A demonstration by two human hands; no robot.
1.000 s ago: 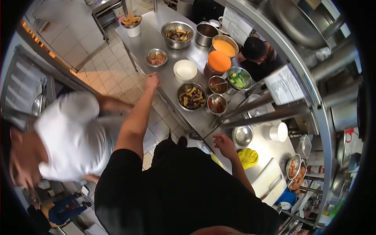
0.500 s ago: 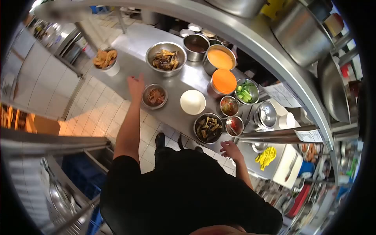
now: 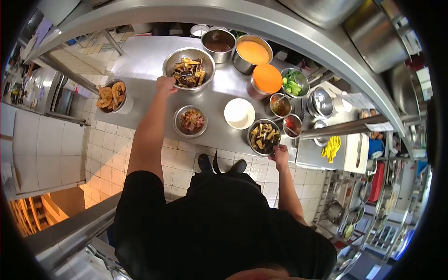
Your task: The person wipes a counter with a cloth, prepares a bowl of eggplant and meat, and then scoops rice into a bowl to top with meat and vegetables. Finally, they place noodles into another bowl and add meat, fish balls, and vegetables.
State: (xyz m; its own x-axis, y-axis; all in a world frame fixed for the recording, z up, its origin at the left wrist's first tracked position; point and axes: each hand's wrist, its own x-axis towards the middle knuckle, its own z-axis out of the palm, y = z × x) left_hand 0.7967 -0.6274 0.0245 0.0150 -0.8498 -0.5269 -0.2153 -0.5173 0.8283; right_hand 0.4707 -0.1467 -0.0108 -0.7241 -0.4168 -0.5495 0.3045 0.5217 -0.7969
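My left hand is closed on the near left rim of a large metal bowl, which holds fried eggplant-like pieces. At the counter's front edge, my right hand grips the rim of a smaller metal bowl with similar dark-skinned pieces in it. Between the two hands stand a metal bowl of chopped reddish meat-like bits and a white bowl, with nothing visible inside. Both of my thumbs lie near the bowl rims; the other fingers are partly hidden.
Farther back are a pot of dark sauce, a pot of orange liquid and an orange-lidded container. Green vegetables and small sauce bowls sit to the right. A bucket of fried pieces stands left. A metal shelf arches overhead.
My left hand has moved from beside the meat bowl to the large bowl's rim. My right hand has come forward from the counter edge onto the smaller bowl. The view has shifted.
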